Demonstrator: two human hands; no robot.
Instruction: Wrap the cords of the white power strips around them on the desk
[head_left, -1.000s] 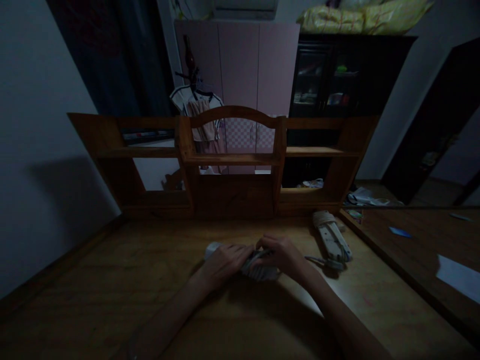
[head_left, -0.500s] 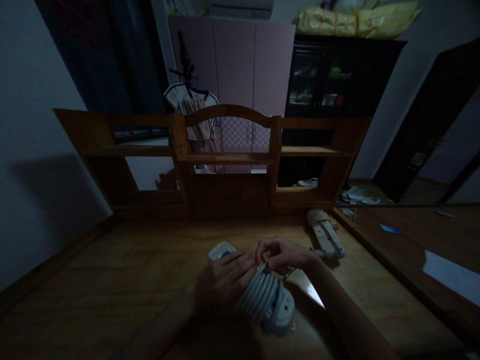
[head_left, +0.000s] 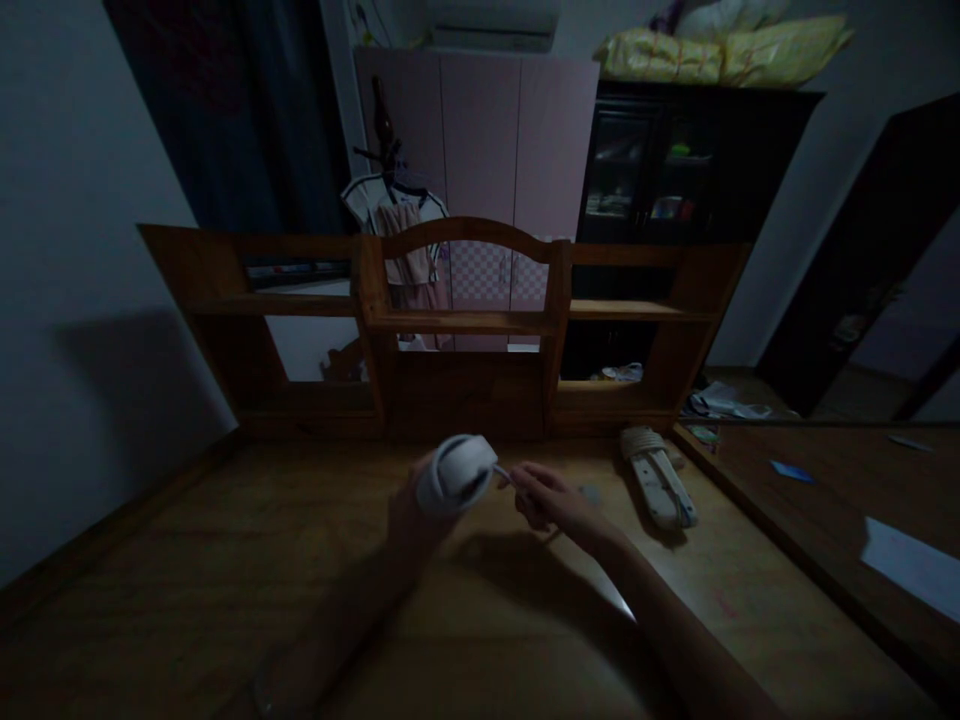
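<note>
My left hand (head_left: 411,518) is wrapped round a white power strip (head_left: 466,465), raised above the wooden desk and turned with one end facing me. Loops of its cord circle the strip; blur softens their edges. To the right, my right hand (head_left: 553,503) pinches the cord (head_left: 502,473), which runs taut from the strip to the fingers. A small pale piece beyond the right hand, perhaps the plug (head_left: 591,494), is too dim to make out. A second power strip (head_left: 660,485), with cord wound round it, lies on the desk at the right.
A wooden shelf unit (head_left: 465,322) stands along the back of the desk (head_left: 300,560). On the darker surface at the right lie a white paper (head_left: 911,565) and a blue card (head_left: 791,471). Clothes (head_left: 401,235) hang behind the shelf.
The power strip has been lifted and turned from lying slantwise to end-on, moving up and left with my left hand. My right hand has drawn away from the strip, holding the cord.
</note>
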